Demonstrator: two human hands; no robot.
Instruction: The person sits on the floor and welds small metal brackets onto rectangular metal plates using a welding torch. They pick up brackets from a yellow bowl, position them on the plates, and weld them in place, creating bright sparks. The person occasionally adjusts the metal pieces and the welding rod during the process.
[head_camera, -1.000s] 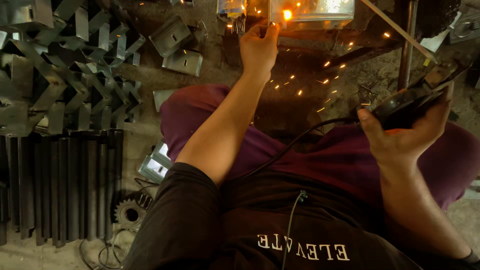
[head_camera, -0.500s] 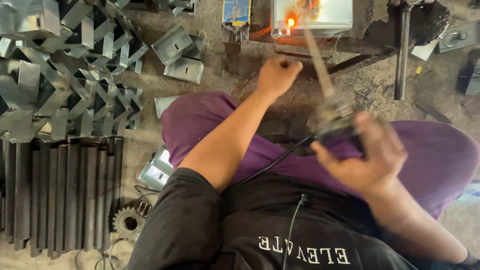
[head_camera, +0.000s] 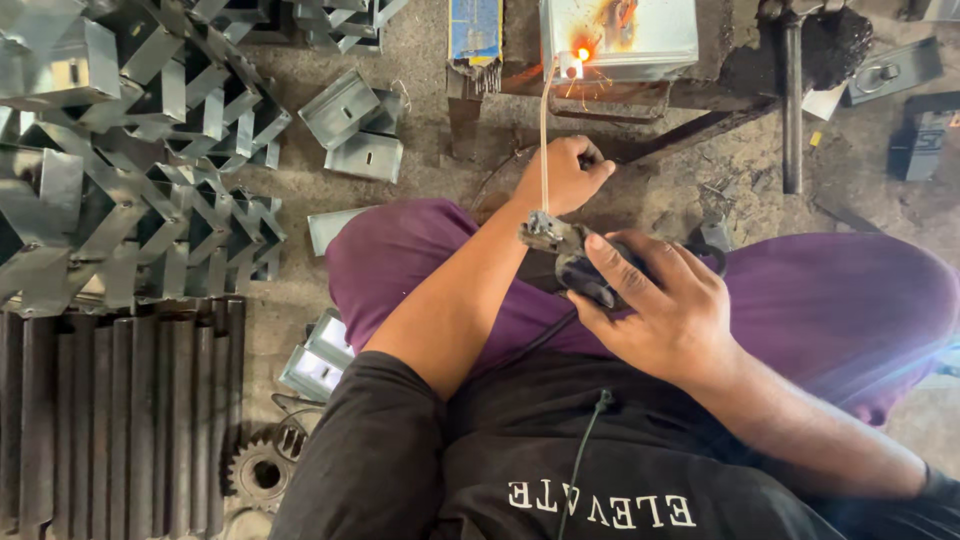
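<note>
My right hand (head_camera: 665, 305) grips a black electrode holder (head_camera: 565, 252) over my purple-trousered lap. Its thin welding rod (head_camera: 545, 130) points away from me at a galvanised metal box (head_camera: 640, 35). An orange glowing weld spot (head_camera: 580, 53) sits on the box's lower left corner, close to the rod's tip. My left hand (head_camera: 565, 175) is curled into a fist on the ground just right of the rod; whether it touches the rod is unclear. A black cable (head_camera: 540, 335) runs from the holder across my lap.
Stacked bent metal brackets (head_camera: 130, 170) fill the left. Dark angle bars (head_camera: 110, 420) and a gear (head_camera: 262, 470) lie below them. Two loose brackets (head_camera: 355, 125), a blue electrode packet (head_camera: 475, 30) and a steel pipe (head_camera: 792, 100) surround the box.
My right hand swung the holder from the right to the middle, rod now aimed at the box. My left hand drew back from the box. The flying sparks died to a glow.
</note>
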